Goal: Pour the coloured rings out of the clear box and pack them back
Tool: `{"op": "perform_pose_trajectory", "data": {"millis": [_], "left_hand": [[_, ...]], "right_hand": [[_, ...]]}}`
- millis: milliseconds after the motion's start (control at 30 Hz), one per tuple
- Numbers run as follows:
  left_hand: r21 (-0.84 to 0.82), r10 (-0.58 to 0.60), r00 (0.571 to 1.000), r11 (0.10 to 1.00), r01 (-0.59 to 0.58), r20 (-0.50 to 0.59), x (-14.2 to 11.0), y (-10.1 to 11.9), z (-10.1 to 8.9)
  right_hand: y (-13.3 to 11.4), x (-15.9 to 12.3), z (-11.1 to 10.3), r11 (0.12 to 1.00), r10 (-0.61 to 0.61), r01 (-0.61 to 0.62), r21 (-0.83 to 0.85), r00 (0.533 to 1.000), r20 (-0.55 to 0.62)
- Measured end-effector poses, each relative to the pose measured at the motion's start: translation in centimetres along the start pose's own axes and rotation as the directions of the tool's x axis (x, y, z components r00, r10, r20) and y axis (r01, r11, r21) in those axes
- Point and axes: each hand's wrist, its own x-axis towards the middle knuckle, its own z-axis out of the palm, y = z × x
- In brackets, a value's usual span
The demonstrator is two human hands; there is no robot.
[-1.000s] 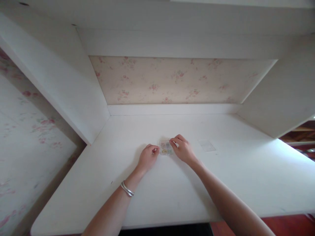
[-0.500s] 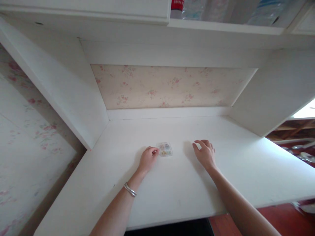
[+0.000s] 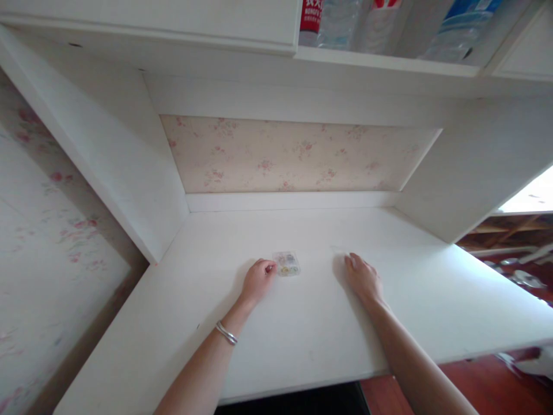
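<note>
On the counter (image 3: 311, 323), the left hand (image 3: 258, 280) touches the left edge of 1 clear box (image 3: 287, 263); the right hand (image 3: 364, 280), well apart from it, is at 1 faint clear sheet (image 3: 340, 249). Whether the fingers (image 3: 271, 263) of either hand are clamped, I cannot tell.

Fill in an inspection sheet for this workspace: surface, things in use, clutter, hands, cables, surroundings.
Surface: white desk.
Things in use: small clear case showing small coloured bits; faint clear piece, exact kind unclear.
Clutter: tiny dark speck on the desk.
Hands: left hand at the case's left edge; right hand beside the clear piece, grip unclear.
Cables: nothing seen.
Surroundings: floral panel behind, bottles on the shelf above, red floor.
</note>
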Motion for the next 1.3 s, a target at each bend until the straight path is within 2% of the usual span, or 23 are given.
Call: {"op": "perform_pose_trajectory", "data": {"millis": [67,133,233,300,367,467,533,567,700,833,933,1033,1167,1300], "left_hand": [[-0.001,0.000,1.000,1.000,0.000,-0.002,0.0,0.1,0.0],[-0.004,-0.004,1.000,1.000,0.004,0.000,0.0,0.1,0.0],[-0.022,-0.020,1.000,1.000,0.020,-0.006,0.1,0.0,0.0],[-0.042,-0.042,0.999,0.998,0.041,-0.029,0.1,0.0,0.1],[-0.065,-0.065,0.996,0.996,0.062,-0.058,0.0,0.1,0.1],[-0.097,-0.076,0.995,0.993,0.070,-0.058,-0.3,0.3,0.0],[-0.076,-0.045,0.998,0.996,0.041,-0.054,-0.4,0.4,0.1],[-0.043,-0.017,0.998,0.999,0.014,-0.057,-0.4,0.5,0.2],[0.113,0.076,0.997,0.991,-0.073,-0.021,-0.3,0.6,0.6],[0.182,0.080,0.995,0.979,-0.090,0.063,0.0,0.7,0.9],[0.207,0.082,0.991,0.973,-0.103,0.106,0.1,0.9,1.1],[0.203,0.081,0.990,0.974,-0.104,0.117,0.2,0.9,1.1],[0.191,0.076,0.993,0.977,-0.092,0.090,0.3,0.9,1.2],[0.183,0.093,0.993,0.977,-0.106,0.079,0.3,0.7,1.1]], "right_hand": [[-0.1,-0.1,-0.3,0.999,0.035,-0.035,0.006,0.999,-0.011],[-0.5,-0.2,-0.6,0.996,0.067,-0.061,0.070,0.995,-0.079],[-2.1,-0.6,-0.5,0.948,0.062,0.016,0.319,0.970,-0.235],[-4.1,-1.0,-0.1,0.851,0.053,0.106,0.515,0.957,-0.285],[-6.4,-1.5,0.6,0.696,0.065,0.115,0.709,0.973,-0.222],[-9.5,-2.2,2.1,0.440,0.046,0.021,0.898,0.998,-0.046],[-10.6,-2.6,3.1,0.338,0.003,-0.040,0.940,0.999,0.041],[-10.9,-2.9,3.5,0.315,-0.015,-0.065,0.947,0.997,0.073],[-10.5,-3.6,4.6,0.300,-0.048,-0.161,0.940,0.982,0.184],[-9.8,-3.8,4.6,0.278,-0.046,-0.267,0.923,0.956,0.291],[-9.8,-3.8,4.6,0.310,-0.069,-0.273,0.911,0.949,0.308],[-9.9,-3.9,4.8,0.418,-0.093,-0.229,0.879,0.952,0.293],[-9.7,-4.0,5.0,0.604,-0.161,-0.076,0.793,0.963,0.215],[-9.5,-4.3,4.6,0.687,-0.224,0.035,0.726,0.960,0.166]]}}
